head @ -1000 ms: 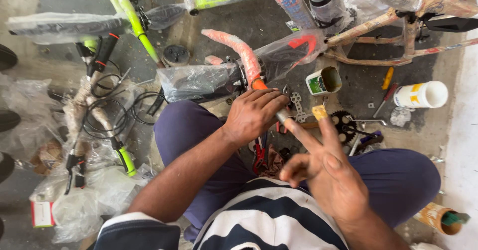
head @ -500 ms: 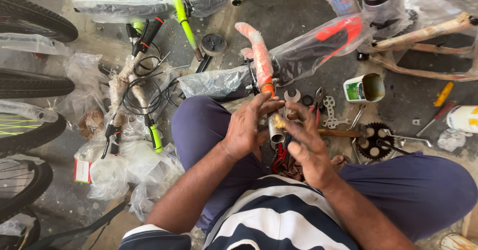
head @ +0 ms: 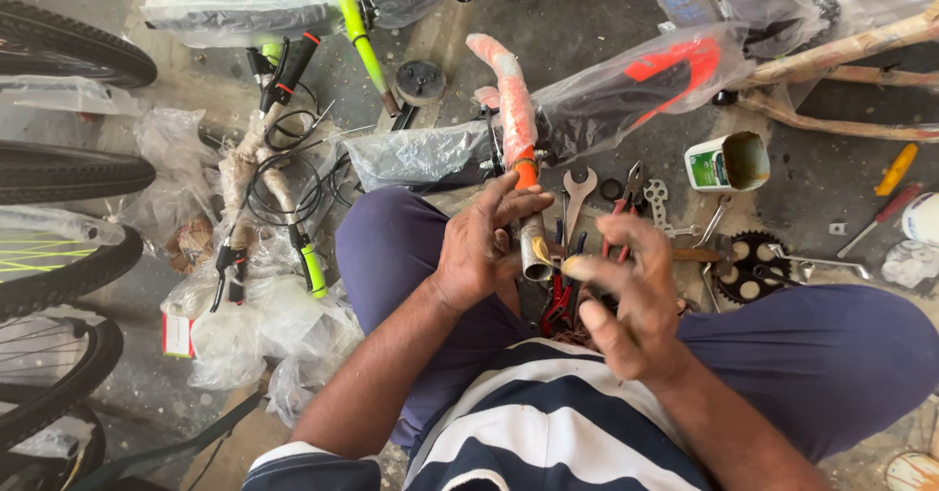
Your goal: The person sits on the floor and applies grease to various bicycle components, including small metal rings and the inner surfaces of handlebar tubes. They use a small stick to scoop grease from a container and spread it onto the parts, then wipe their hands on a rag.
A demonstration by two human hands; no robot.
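Hidden: the right hand (head: 626, 300) is motion-blurred, so whether its fingers pinch anything cannot be told; the lower end of the metal tube (head: 533, 246) is partly covered by fingers.
Left hand pose: the left hand (head: 479, 246) reaches forward from the lap, palm turned inward.
Left fingers: curled around the metal tube, grasping it just below the orange wrapped fork leg (head: 511, 100).
Right hand pose: raised beside the tube's open end, fingertips touching its rim.
Tube location: above the knees, over scattered tools, with a spanner (head: 577, 193) and a chainring (head: 748, 261) nearby on the floor.
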